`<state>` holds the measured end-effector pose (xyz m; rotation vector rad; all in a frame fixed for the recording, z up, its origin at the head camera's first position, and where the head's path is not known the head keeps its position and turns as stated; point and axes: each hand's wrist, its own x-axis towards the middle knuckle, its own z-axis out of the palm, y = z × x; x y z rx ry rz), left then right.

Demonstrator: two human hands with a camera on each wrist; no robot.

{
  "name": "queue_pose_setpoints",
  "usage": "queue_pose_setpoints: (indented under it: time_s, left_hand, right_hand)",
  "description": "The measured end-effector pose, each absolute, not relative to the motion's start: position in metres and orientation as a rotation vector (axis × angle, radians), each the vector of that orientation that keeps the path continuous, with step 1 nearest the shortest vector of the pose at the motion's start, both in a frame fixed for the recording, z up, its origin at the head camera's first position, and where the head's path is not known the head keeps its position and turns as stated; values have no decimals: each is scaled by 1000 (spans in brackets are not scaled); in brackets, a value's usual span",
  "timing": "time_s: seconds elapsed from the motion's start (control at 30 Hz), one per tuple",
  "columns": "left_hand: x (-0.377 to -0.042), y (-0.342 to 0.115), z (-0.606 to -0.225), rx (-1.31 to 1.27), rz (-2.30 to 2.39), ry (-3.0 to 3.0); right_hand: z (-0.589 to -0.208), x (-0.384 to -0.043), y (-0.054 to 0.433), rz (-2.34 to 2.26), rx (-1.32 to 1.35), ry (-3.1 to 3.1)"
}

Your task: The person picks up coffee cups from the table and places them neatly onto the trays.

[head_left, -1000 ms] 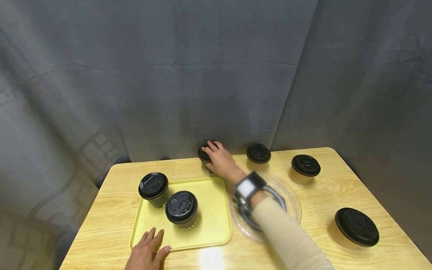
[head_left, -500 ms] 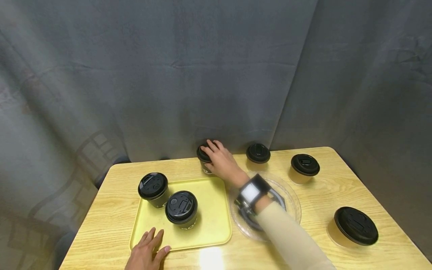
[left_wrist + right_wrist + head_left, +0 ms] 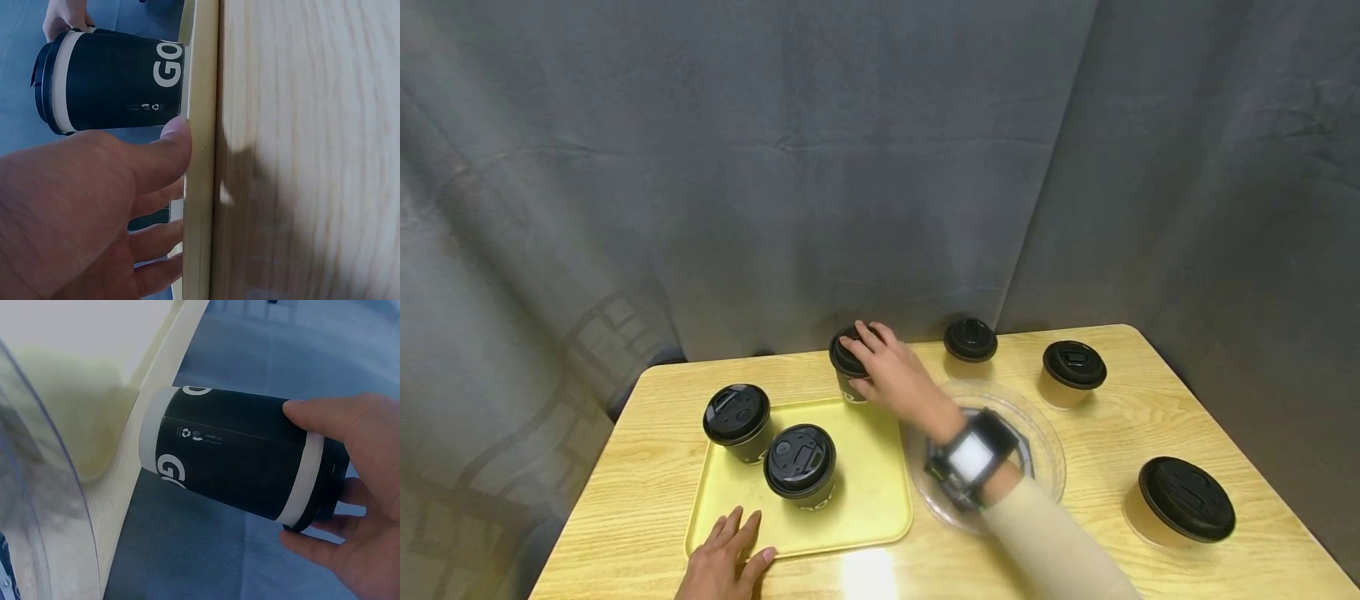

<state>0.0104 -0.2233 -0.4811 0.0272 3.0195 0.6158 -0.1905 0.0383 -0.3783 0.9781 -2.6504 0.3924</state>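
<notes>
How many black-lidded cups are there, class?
6: two dark paper cups on the yellow rectangular tray, another dark cup in the right hand, three tan cups farther right on the wooden table. None appears hidden.

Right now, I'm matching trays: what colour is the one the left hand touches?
The tray is plain yellow, clearest in the head view.

Glare on tabletop (image 3: 869, 575), blurred wrist device (image 3: 972, 457), dim curtain (image 3: 850, 183)
</notes>
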Motion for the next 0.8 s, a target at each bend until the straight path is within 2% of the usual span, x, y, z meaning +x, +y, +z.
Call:
queue_pose_setpoints:
  time_s: [0.4, 0.8]
  left_hand:
    - [12, -222, -480, 32, 613, 3032]
    - [12, -221, -478, 20, 621, 3018]
  right_hand:
    - [-384, -163, 35, 363, 1053, -2649]
    - [-399, -153, 28, 332, 1090, -2648]
